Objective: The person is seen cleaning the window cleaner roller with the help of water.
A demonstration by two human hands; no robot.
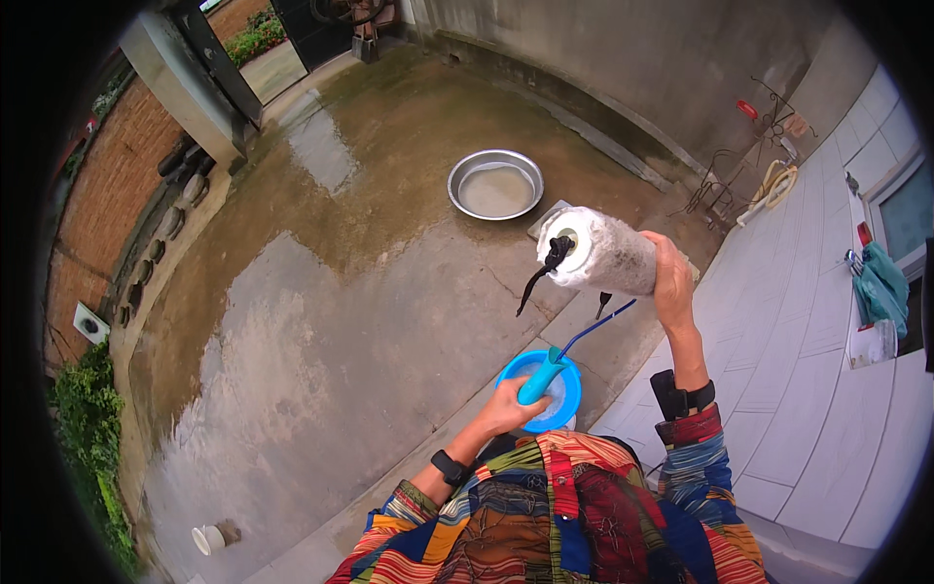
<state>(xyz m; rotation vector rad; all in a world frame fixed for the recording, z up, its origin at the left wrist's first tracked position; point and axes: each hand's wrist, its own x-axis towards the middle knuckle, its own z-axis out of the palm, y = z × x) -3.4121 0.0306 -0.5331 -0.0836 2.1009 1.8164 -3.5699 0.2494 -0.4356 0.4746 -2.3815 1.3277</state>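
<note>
My right hand (670, 281) grips the far end of a thick white cylinder (616, 252) with a fuzzy, grey-soiled covering. Black cloth (556, 255) sticks out of the hole at the cylinder's near end and hangs down. In my left hand (507, 407) is a teal handle (540, 381) with a bent thin blue rod (595, 326). The rod runs up toward the cylinder; whether they touch, I cannot tell. Below the handle stands a blue plastic basin (575, 394) holding foamy water. A small black tip (603, 301) shows under the cylinder, its other end hidden.
A metal basin (454, 191) of cloudy water stands on the wet concrete floor (379, 306). To my right are a white tiled surface (773, 379), a wire rack (719, 186) and a coiled hose (777, 186). A white cup (208, 540) lies at lower left.
</note>
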